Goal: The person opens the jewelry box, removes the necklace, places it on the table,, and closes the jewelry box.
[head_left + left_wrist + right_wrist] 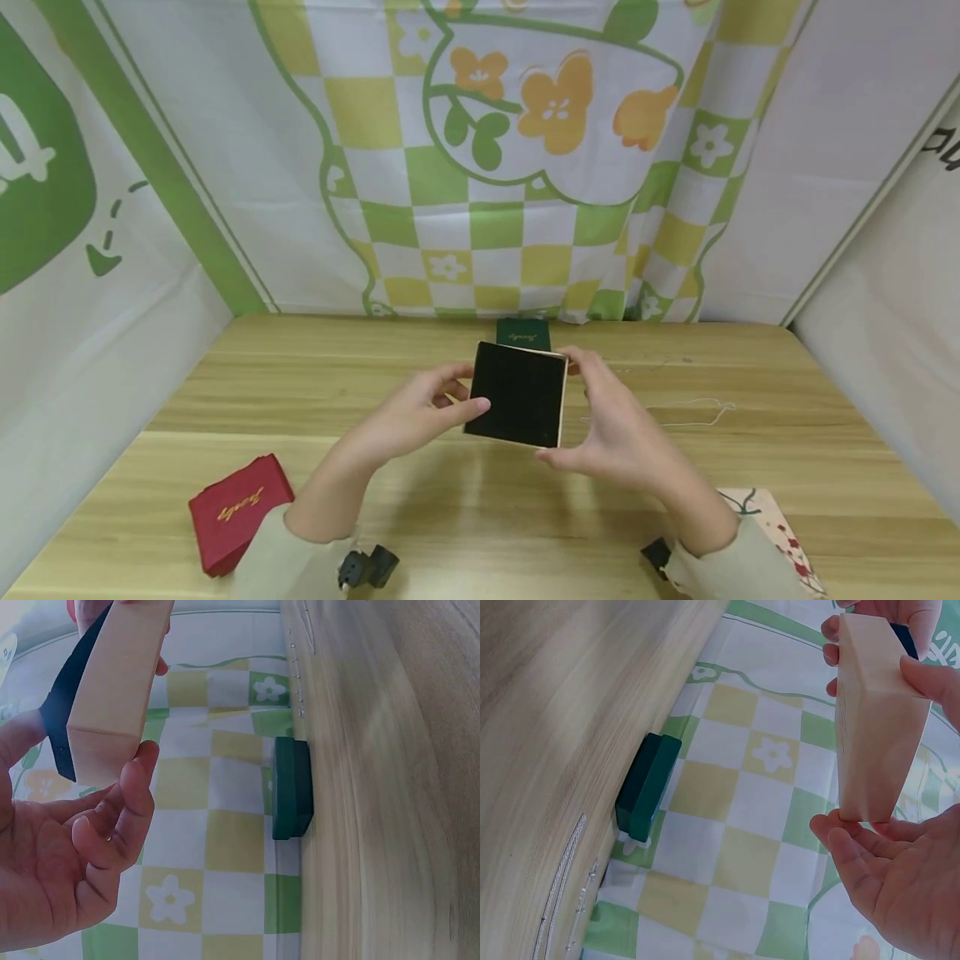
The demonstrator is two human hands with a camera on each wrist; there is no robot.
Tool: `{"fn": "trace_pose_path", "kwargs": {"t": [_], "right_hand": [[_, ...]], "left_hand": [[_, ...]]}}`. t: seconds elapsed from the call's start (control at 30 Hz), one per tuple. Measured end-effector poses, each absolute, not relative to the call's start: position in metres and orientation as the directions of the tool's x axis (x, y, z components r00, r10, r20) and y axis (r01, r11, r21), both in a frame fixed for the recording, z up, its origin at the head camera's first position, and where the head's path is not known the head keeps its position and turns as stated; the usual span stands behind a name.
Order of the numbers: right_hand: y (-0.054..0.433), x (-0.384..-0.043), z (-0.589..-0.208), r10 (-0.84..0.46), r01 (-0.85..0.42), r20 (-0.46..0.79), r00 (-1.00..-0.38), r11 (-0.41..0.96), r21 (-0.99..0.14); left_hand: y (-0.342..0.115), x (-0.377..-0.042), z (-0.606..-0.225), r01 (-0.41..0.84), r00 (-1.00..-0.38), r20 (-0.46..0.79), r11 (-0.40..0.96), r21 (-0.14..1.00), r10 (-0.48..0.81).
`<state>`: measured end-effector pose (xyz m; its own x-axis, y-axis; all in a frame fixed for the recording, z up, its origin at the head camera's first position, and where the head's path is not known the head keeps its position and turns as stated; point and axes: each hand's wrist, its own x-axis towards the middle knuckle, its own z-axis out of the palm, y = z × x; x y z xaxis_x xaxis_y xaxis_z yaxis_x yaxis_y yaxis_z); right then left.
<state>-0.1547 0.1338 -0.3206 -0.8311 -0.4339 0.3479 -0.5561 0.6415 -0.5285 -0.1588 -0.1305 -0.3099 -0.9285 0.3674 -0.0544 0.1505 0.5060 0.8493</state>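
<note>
No word can be read for certain. A short gold cursive inscription (240, 504) stands upside down on the red pouch (227, 542), its letters too blurred to make out. Similar gold script (522, 337), smaller still, marks the dark green box (513, 325). On the left wall, white lettering on a green shape (52, 208) is cut off by the frame, beside a dashed green arrow (104, 260) pointing down. Black lettering (942, 143) on the right wall (892, 275) is likewise cut off.
</note>
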Motion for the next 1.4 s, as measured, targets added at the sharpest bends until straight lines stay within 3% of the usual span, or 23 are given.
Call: {"fn": "trace_pose_path", "kwargs": {"t": [0.3, 0.57, 0.87, 1.4], "right_hand": [[0.133, -0.155, -0.321, -0.435, -0.547, 0.334, -0.836, 0.620, -0.563], [0.131, -0.155, -0.321, -0.459, -0.585, 0.364, -0.811, 0.625, -0.517], [0.125, -0.151, -0.322, -0.500, -0.614, 0.356, -0.789, 0.628, -0.478], [0.123, -0.144, -0.320, -0.537, -0.655, 0.375, -0.756, 0.642, -0.399]], "left_hand": [[-0.128, -0.160, -0.310, 0.194, -0.925, -0.022, 0.521, 0.831, 0.379], [-0.128, -0.162, -0.314, 0.234, -0.918, 0.029, 0.482, 0.844, 0.396], [-0.129, -0.163, -0.317, 0.170, -0.949, 0.014, 0.474, 0.864, 0.315], [-0.131, -0.162, -0.313, 0.152, -0.947, 0.015, 0.408, 0.900, 0.320]]}}
